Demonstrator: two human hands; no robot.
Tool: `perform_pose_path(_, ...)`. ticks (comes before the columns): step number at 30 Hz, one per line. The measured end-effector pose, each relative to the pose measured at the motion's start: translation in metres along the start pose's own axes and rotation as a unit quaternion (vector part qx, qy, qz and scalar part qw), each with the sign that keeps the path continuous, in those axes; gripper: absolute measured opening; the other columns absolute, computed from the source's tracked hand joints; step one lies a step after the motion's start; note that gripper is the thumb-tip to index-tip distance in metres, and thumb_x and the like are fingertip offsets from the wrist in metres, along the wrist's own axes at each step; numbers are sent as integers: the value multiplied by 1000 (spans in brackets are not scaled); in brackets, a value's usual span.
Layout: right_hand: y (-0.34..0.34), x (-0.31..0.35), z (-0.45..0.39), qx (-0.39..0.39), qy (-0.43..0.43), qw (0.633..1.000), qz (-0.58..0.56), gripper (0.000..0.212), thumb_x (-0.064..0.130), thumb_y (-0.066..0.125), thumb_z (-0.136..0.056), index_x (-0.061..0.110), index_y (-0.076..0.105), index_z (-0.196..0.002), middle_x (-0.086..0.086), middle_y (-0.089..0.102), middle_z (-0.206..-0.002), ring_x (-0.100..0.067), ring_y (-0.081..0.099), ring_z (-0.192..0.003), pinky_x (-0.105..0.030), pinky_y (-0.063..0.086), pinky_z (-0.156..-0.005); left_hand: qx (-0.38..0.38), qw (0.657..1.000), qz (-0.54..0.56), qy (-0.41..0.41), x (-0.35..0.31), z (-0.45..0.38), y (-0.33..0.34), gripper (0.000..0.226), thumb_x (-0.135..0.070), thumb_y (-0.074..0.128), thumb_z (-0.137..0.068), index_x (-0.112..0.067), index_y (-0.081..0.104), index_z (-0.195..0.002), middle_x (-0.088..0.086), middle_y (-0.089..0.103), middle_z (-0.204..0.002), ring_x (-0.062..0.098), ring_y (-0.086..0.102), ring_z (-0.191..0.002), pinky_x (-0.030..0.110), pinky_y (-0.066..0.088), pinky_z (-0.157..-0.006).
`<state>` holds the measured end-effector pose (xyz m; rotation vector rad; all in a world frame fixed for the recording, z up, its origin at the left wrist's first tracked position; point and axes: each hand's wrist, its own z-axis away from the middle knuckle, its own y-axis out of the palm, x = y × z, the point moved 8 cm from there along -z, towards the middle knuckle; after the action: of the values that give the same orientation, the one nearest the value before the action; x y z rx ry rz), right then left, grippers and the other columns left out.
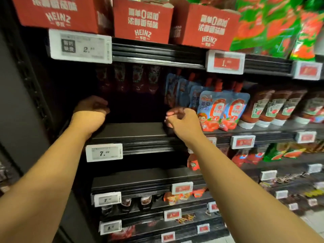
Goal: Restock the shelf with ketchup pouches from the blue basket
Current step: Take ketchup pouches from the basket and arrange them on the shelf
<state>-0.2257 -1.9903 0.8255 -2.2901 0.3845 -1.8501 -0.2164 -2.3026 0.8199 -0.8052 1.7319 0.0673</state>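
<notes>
Both forearms reach up from the bottom edge toward the middle shelf [136,135], a black board whose left half is bare. At its left end the left hand [91,106] is over the board with the fingers curled in, back of the hand toward the camera; whether anything is in it cannot be told, as the fingers are hidden in the dark recess. Over the shelf's front edge the right hand [178,118] has its fingers loosely curled and thumb and fingertips drawn together; nothing can be seen between them, and blur leaves it uncertain.

Dark ketchup pouches [129,78] stand in a row far back on the same shelf, dim in shadow, well behind both hands. Just right of the right hand stand blue pouches [220,111] in files, then upside-down bottles [270,106] farther right. A white tag [104,152] reading 7.99 is clipped to the shelf edge below the left wrist. On the shelf above sit red Heinz cartons [142,20]. Lower shelves hold more pouches, blurred.
</notes>
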Motion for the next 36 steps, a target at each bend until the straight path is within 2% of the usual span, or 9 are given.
perform_pose_path(3, -21, 7, 23, 40, -39, 998, -39, 23, -2, 64, -88, 20, 68, -82, -7, 70, -79, -38, 72, -88, -57, 58, -85, 4, 1000, 0, 26, -5, 32, -16, 22, -10, 74, -86, -32, 72, -87, -7, 73, -91, 15, 68, -85, 24, 50, -76)
perform_pose_path(7, -57, 8, 66, 114, -100, 987, -60, 27, -9, 62, -89, 17, 66, -82, -12, 68, -76, -17, 69, -74, -32, 58, -68, -35, 993, 8, 108, -12, 101, -35, 30, -8, 71, -87, -33, 69, -102, -17, 73, -100, -2, 69, -92, 14, 55, -78)
perform_pose_path(10, -95, -27, 98, 150, -92, 981, -76, 21, -3, 68, -85, 18, 69, -83, -13, 69, -77, -19, 65, -73, -32, 55, -70, -58, 991, 12, 119, 4, 162, -36, 20, -23, 69, -89, -31, 66, -107, -8, 71, -106, 14, 70, -101, 32, 57, -91)
perform_pose_path(12, -115, -69, 115, 172, -65, 980, -71, 22, -6, 68, -85, 16, 69, -84, -5, 66, -75, -18, 58, -70, -28, 49, -67, -50, 994, 1, 96, 21, 201, -27, 17, -29, 67, -88, -30, 66, -105, -7, 70, -106, 15, 69, -100, 28, 55, -93)
perform_pose_path(17, -132, -217, 169, 264, 85, 960, -30, 17, -15, 62, -87, 1, 66, -89, -12, 54, -80, -21, 45, -79, -19, 39, -67, 71, 991, -86, -79, 102, 310, 19, 31, 3, 69, -89, -26, 67, -100, 0, 71, -102, 9, 66, -92, 16, 51, -86)
perform_pose_path(20, -135, -310, 212, 290, 181, 939, 33, 16, -11, 63, -87, 4, 66, -85, -6, 53, -76, -18, 48, -76, -30, 42, -71, 145, 952, -95, -253, 162, 389, 42, 28, 9, 66, -89, -17, 66, -99, 7, 68, -97, 22, 63, -91, 33, 50, -87)
perform_pose_path(25, -134, -420, 299, 314, 353, 875, 107, 7, 12, 71, -88, 11, 70, -95, -8, 73, -87, -24, 70, -81, -37, 56, -72, 263, 847, -163, -432, 229, 522, 67, 16, -6, 70, -92, -15, 67, -105, 7, 68, -99, 22, 60, -92, 24, 46, -71)
perform_pose_path(29, -122, -456, 356, 353, 410, 833, 116, 6, 11, 73, -87, 14, 72, -92, -7, 75, -84, -26, 70, -81, -40, 55, -74, 366, 772, -213, -474, 257, 599, 92, 23, -16, 61, -97, -8, 69, -117, 10, 68, -116, 22, 62, -102, 29, 49, -88)
perform_pose_path(36, -74, -545, 424, 311, 520, 789, 99, 7, -1, 56, -96, 3, 59, -101, -20, 57, -84, -28, 53, -72, -35, 42, -68, 394, 744, -231, -488, 323, 656, 116, 35, -18, 60, -96, -9, 60, -130, 10, 63, -131, 29, 62, -115, 30, 48, -87)
